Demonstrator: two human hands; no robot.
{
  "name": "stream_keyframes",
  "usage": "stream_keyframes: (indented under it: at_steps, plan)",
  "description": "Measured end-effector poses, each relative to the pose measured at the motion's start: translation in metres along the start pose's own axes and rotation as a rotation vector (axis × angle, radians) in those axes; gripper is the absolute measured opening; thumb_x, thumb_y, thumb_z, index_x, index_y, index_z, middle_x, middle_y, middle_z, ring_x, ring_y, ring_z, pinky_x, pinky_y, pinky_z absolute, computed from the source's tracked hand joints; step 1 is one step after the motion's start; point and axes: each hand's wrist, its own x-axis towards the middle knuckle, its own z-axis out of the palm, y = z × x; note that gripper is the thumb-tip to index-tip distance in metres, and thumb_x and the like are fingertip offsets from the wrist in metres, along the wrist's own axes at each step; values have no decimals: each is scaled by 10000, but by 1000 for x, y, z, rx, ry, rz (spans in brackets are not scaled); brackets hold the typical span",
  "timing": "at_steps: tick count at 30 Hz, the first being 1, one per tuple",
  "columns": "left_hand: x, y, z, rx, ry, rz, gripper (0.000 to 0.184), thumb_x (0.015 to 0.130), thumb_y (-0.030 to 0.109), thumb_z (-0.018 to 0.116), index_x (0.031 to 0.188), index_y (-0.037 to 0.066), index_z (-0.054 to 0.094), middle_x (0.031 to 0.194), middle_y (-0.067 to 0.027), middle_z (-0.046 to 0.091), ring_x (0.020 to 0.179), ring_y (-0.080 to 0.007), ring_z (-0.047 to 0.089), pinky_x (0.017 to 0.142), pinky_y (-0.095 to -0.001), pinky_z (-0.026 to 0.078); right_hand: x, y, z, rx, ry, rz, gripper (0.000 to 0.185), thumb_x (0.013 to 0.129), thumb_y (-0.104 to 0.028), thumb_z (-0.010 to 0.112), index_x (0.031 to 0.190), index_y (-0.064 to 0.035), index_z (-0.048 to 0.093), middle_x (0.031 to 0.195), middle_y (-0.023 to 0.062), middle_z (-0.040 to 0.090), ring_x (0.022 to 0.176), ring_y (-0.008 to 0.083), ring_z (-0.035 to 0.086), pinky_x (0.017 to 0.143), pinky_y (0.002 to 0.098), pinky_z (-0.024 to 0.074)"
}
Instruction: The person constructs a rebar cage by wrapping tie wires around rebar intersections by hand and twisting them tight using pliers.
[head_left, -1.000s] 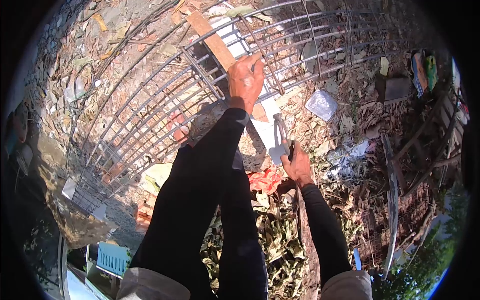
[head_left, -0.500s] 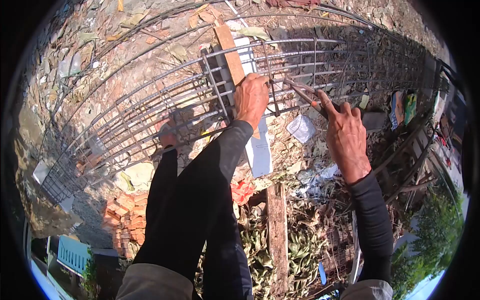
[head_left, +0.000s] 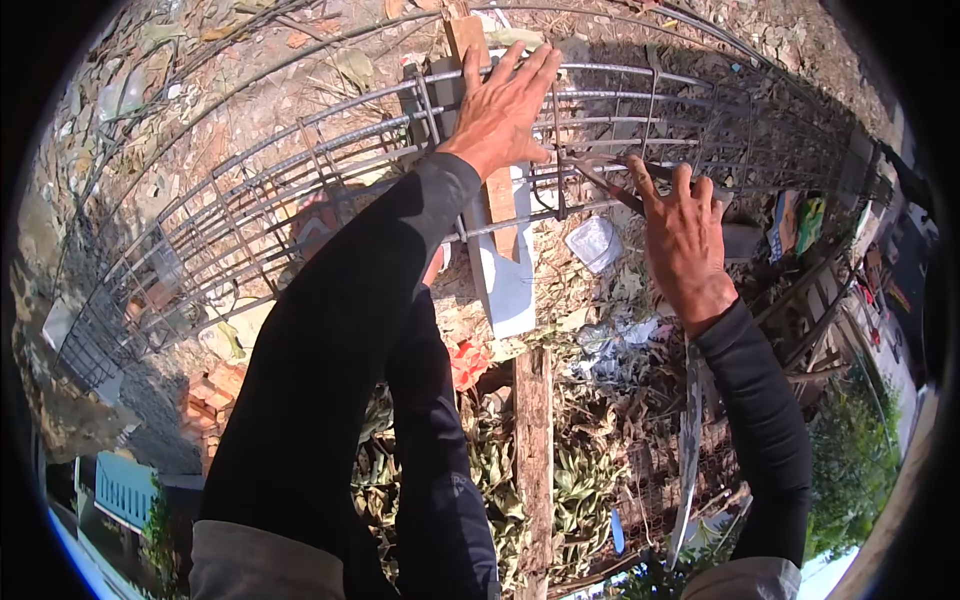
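My left hand (head_left: pixel 505 115) has its fingers spread over the upper bars of a long rebar cage (head_left: pixel 620 68). It lies partly across a wooden strip (head_left: pixel 467 36), and nothing shows gripped in it. In my right hand (head_left: pixel 686 235) is a pair of tying pincers (head_left: pixel 606 185), partly hidden by the fingers. The index finger stretches along the handles. The jaws point left, at a square stirrup (head_left: pixel 559 190) where it meets a long bar; whether they grip a wire there I cannot tell.
Beneath the cage lies a white board (head_left: pixel 512 300). Near it are a clear plastic tub (head_left: pixel 594 244) and an orange-red crumpled piece (head_left: pixel 467 365). Stacked bricks (head_left: pixel 212 400) stand lower left. A wooden plank (head_left: pixel 533 450) crosses the leaf litter. Loose rods curve behind the cage.
My left hand has moved up from the stirrup to the upper bars and its fingers have spread. The right hand stays near the same stirrup with the pincers. The view has shifted slightly.
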Motion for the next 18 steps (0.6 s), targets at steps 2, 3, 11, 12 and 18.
stream_keyframes:
  at_steps: [2,3,11,12,18]
  plan:
    - [1,-3,0,-31,-9,16,1413,519,483,986,1666,161,227,1693,-80,335,1562,-333,296,1243,-700,73,4,-2,2,-32,27,-11,716,944,-111,593,1619,-255,401,1358,230,489,1191,391,534,917,611,543]
    - [1,-3,1,-26,21,20,1386,531,462,982,1661,157,241,1673,-75,371,1516,-334,374,1251,-683,70,4,-2,0,-4,1,-9,714,943,-109,592,1617,-254,405,1356,228,491,1190,389,535,916,616,542]
    - [1,-4,4,-68,16,-6,1320,561,441,963,1655,174,274,1654,-67,396,1473,-335,416,1253,-683,56,13,1,-18,68,-126,8,658,954,-106,579,1583,-259,458,1325,188,536,1197,368,535,884,598,527]
    - [1,-5,4,-76,26,-3,1314,564,442,960,1654,174,277,1653,-66,397,1470,-335,419,1254,-682,55,14,2,-19,54,-110,-18,645,956,-109,580,1574,-261,470,1311,177,546,1188,362,537,885,601,516]
    - [1,-3,5,-53,37,-3,1260,600,458,925,1651,176,290,1643,-66,412,1448,-338,440,1260,-679,58,17,10,-15,-49,28,-80,611,954,-93,587,1534,-268,514,1169,142,595,1082,345,574,870,618,475]
